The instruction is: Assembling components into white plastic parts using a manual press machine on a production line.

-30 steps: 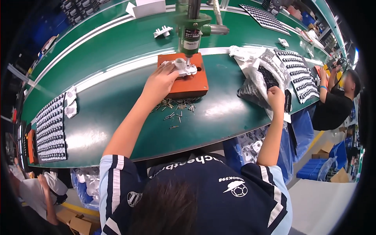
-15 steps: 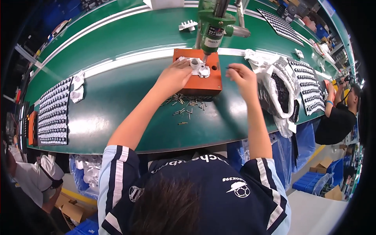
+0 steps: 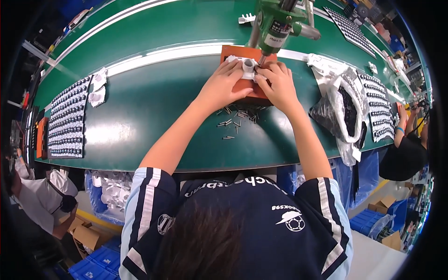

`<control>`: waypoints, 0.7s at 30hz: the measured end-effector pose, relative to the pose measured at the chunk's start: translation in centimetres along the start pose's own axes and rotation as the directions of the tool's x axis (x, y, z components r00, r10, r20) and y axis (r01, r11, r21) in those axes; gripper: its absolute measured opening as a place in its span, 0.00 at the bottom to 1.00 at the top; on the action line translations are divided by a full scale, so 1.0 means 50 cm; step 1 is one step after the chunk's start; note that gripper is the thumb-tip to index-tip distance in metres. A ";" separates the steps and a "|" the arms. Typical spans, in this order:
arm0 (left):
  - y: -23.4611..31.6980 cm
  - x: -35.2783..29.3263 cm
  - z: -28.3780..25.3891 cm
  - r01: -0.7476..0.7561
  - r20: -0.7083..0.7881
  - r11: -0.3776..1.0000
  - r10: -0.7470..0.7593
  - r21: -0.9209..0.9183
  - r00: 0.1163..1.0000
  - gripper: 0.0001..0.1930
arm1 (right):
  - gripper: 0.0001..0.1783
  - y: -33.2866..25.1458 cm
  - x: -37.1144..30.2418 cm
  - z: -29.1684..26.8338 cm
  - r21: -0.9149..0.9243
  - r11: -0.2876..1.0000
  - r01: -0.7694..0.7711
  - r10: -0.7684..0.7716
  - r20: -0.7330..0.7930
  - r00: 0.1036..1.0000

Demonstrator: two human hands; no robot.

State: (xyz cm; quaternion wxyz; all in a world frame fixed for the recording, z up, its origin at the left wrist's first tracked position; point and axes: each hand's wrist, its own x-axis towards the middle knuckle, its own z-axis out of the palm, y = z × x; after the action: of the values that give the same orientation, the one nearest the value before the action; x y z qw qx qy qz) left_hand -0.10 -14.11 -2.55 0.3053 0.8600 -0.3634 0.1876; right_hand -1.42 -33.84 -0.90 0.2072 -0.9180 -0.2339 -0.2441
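Both hands meet on the orange block (image 3: 247, 84) at the far side of the green counter (image 3: 154, 107). The left hand (image 3: 223, 86) and the right hand (image 3: 277, 86) lie close together, fingertips pressing from either side on a small white plastic part (image 3: 246, 66) seated on top of the block. Whether the fingers pinch it or only steady it cannot be told.

As a judgement, the work is mid-cycle: the part sits in place on the block, directly beneath the tip of the green press tool (image 3: 275, 23) that hangs just beyond the fingertips, but the tool does not seem to touch it yet. A scatter of small metal pins (image 3: 235, 119) lies loose on the counter just nearer the body than the hands, unused. Out to the right of the right hand stands an open bag of dark pieces (image 3: 343, 109); far to the left of the left hand is a tray of filled rows (image 3: 67, 119), suggesting many pieces are finished.

The white part has a round opening facing straight up toward the tool; its long axis runs left to right between the two hands.
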 end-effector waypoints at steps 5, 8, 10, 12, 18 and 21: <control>-0.007 -0.002 0.001 0.028 0.021 1.000 -0.028 0.009 0.999 0.29 | 0.13 -0.051 -0.038 -0.023 0.053 0.998 0.046 -0.037 -0.166 0.985; -0.007 -0.007 0.004 0.048 0.029 0.999 -0.048 0.014 0.998 0.29 | 0.12 -0.099 -0.104 -0.009 0.248 0.969 0.012 -0.041 0.112 0.993; -0.006 -0.007 0.005 0.053 0.037 0.999 -0.053 0.006 0.998 0.29 | 0.09 -0.142 -0.125 0.004 0.158 0.987 0.013 -0.057 0.276 0.959; -0.011 -0.010 0.007 0.081 0.042 0.997 -0.081 0.000 0.996 0.33 | 0.08 -0.137 -0.137 0.028 0.129 0.988 0.086 -0.121 0.296 0.948; 0.003 -0.006 0.005 0.059 0.029 0.997 -0.058 -0.046 0.998 0.29 | 0.04 -0.128 -0.156 0.057 0.063 0.985 0.158 -0.169 0.290 0.942; 0.002 -0.008 0.004 0.080 0.040 0.997 -0.079 -0.007 0.996 0.29 | 0.04 -0.120 -0.154 0.057 0.100 0.979 0.175 -0.192 0.203 0.960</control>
State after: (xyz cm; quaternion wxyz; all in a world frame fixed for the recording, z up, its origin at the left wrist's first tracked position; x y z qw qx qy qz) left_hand -0.41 -14.10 -2.88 0.3089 0.8760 -0.3356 0.1568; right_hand -9.51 -30.12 -5.76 0.1947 -0.9039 -0.3485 -0.1536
